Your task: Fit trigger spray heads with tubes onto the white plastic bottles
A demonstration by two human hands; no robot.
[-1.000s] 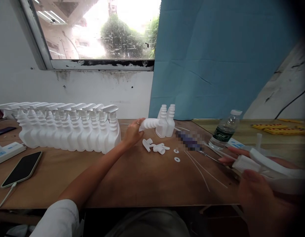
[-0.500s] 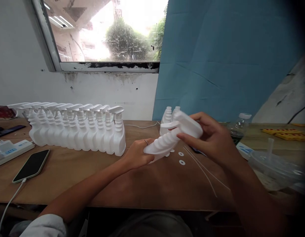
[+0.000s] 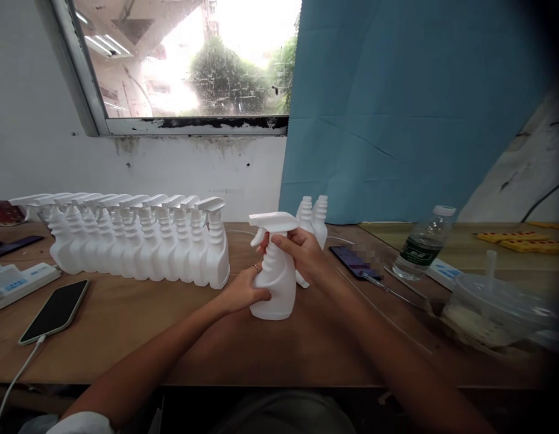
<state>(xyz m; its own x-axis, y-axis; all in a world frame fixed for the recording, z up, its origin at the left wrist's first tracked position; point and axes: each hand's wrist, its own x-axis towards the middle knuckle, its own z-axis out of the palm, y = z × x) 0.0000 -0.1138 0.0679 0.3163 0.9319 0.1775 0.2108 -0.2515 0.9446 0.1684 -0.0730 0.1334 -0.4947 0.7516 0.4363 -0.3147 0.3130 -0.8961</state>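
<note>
A white spray bottle (image 3: 279, 295) stands upright in front of me, its trigger head (image 3: 274, 222) on the neck with the nozzle toward the left. My left hand (image 3: 243, 292) is closed around the lower left side of the bottle. The fingers of my right hand (image 3: 309, 256) pinch the collar just under the head; the collar itself is mostly covered. Two white bottles without heads (image 3: 321, 224) stand behind, partly hidden. A small white piece (image 3: 301, 279) shows beside the held bottle, too covered to name.
At left, a row of white spray bottles (image 3: 146, 247) with heads stands along the wall. A phone on a cable (image 3: 55, 311) and a power strip (image 3: 30, 283) lie left. At right are another phone (image 3: 351, 260), a water bottle (image 3: 419, 250), a lidded cup (image 3: 482, 313) and thin tubes (image 3: 383, 310).
The spray bottle has gone from tilted in the air to upright and lower, slightly left. My right hand has moved down and left, from the head to the collar.
</note>
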